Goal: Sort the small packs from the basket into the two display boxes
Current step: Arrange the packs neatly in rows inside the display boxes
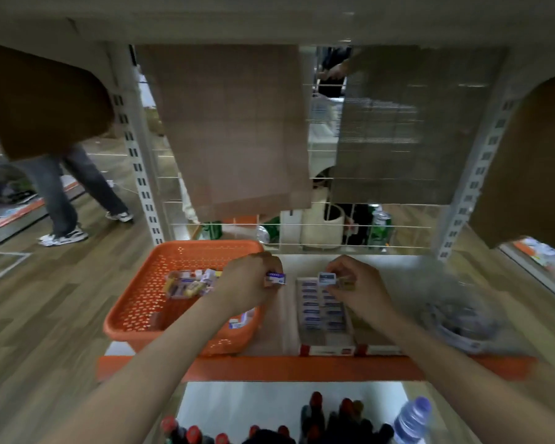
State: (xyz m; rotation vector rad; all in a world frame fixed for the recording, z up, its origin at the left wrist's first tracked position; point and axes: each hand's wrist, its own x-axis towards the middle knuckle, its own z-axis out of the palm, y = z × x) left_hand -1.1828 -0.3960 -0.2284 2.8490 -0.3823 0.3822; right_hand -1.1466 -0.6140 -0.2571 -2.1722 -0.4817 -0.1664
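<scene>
Each hand, left (249, 283) and right (354, 285), pinches 1 pack; mixing them risks missorting into the display box (324, 310).

We find open air above the front of the shelf (281, 318), where a bare strip runs between the orange basket (122, 330) and the display box (326, 339). Rows of packs fill the visible part of the box. Our left hand (249, 285), pinching a small pack (276, 278), takes up the space over the basket's right rim. Our right hand (358, 291), holding a second pack (326, 279), sits over the box's far end. Behind, the wire grid (334, 224) closes the way, and a blurred clear tub (462, 325) blocks the right side.
</scene>
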